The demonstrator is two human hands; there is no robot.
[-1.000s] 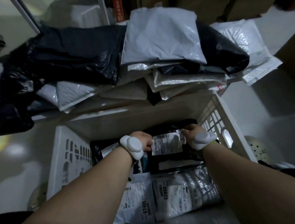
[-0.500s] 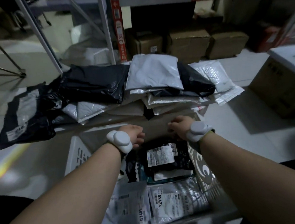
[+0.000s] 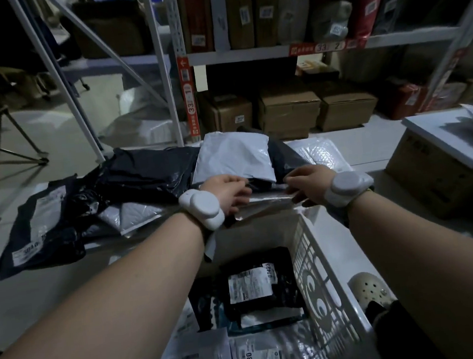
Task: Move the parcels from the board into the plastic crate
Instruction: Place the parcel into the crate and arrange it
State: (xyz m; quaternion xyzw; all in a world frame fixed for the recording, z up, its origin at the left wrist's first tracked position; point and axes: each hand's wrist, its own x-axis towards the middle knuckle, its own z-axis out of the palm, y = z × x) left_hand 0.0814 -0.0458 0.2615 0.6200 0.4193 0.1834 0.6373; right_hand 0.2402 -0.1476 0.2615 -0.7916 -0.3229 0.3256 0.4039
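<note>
two hands [image 3: 226,193] [image 3: 307,186] on parcel pile | grey mailer [image 3: 233,158] topmost, glossy

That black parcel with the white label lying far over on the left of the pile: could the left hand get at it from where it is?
Probably yes. The black parcel lies uncovered at the pile's left edge, with nothing stacked on its label. The left hand is busy at the middle stack beside the right hand, so it would have to swing left first.

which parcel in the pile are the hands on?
The pale flat parcel under the grey one, at the pile's near edge. Left hand and right hand touch it.
</note>
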